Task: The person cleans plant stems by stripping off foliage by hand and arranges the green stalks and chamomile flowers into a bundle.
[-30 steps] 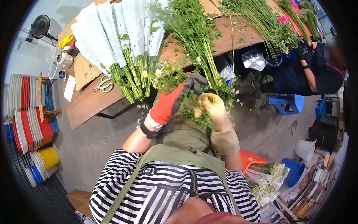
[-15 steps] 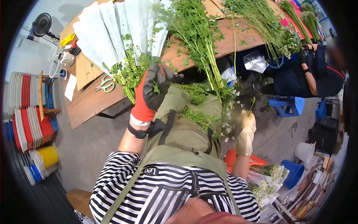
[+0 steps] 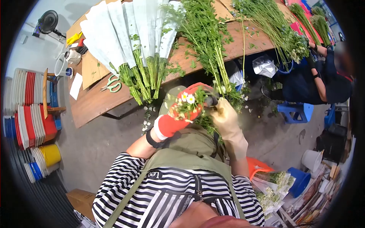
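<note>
My left hand, in a red and black glove, is closed around a flower sprig with small white blooms in front of my body. Close against it on the right, my right hand wears a cream glove with its fingers pressed together near the stems; what they pinch is hidden. Loose green foliage lies below the hands on my apron. Beyond them, on the table, are white-wrapped bundles with green stems toward me and an unwrapped leafy bunch.
Green scissors rest on the wooden table. To the right, a person handles more stems above a blue stool. Stacked crates stand left; an orange object and buckets are at lower right.
Half a second ago my hands were apart, the right one low on the right side. Now both are together at the centre, and the white blooms show over my left glove.
</note>
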Demonstrator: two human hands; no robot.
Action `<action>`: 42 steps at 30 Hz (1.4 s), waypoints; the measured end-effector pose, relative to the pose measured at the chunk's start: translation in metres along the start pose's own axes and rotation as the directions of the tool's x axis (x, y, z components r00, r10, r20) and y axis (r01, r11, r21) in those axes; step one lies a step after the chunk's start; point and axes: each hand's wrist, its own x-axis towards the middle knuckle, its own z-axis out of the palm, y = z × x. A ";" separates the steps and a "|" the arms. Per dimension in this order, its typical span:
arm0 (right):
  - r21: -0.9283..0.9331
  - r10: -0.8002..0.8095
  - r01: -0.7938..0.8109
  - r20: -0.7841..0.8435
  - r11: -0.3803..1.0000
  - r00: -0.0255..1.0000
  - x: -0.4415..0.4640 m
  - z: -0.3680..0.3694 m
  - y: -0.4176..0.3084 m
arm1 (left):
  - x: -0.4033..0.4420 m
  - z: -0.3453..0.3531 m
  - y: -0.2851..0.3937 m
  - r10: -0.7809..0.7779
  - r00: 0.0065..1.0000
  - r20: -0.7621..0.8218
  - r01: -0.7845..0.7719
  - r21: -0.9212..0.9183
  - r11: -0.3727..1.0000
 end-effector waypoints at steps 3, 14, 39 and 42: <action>0.044 0.009 -0.007 -0.042 0.999 0.999 -0.005 -0.001 0.007 | 0.003 -0.010 0.000 0.024 0.984 0.178 -0.075 0.284 0.956; 0.097 0.090 -0.085 -0.045 0.992 0.995 -0.035 -0.010 0.029 | -0.009 -0.035 -0.043 0.035 0.996 -0.084 -0.026 0.110 0.994; 0.108 0.707 -0.746 -0.432 0.657 0.560 0.056 -0.096 0.152 | -0.006 -0.107 -0.039 -0.344 0.915 -0.209 0.242 -0.398 0.885; 0.000 0.467 -0.550 -0.528 0.835 0.709 0.088 -0.086 0.164 | -0.012 -0.110 -0.040 -0.342 0.915 -0.215 0.244 -0.382 0.891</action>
